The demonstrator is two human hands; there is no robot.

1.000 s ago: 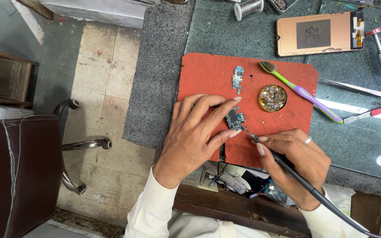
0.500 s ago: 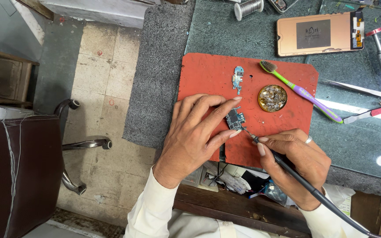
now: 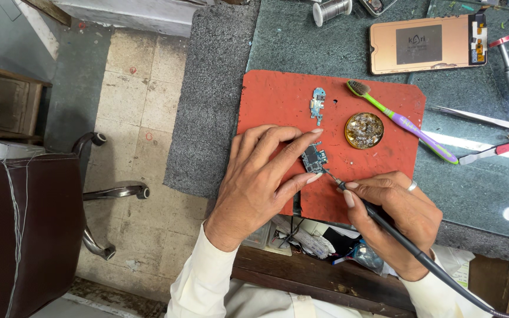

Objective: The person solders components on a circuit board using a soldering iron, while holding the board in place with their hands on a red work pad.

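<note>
Green surface (image 3: 337,47) carries a red mat (image 3: 278,100); left hand (image 3: 260,182) pinches the board (image 3: 314,159) there, and right hand (image 3: 393,215) grips the iron (image 3: 349,191), tip touching the board's right edge.

1. Even, soft daylight; scene bright, colours true
2. Glare: a white streak and a round spot on the glass top (image 3: 490,194) at right, streak running under the tweezers (image 3: 478,118)
3. Shadows: soft and short beneath the left hand (image 3: 263,176) and right hand (image 3: 393,215) on the red mat (image 3: 278,100)
4. Focus: sharp across the bench; the small board (image 3: 314,158) shows fine detail
5. Edges: slight wide-angle bending at the chair (image 3: 25,229), which lies dimmer
</note>
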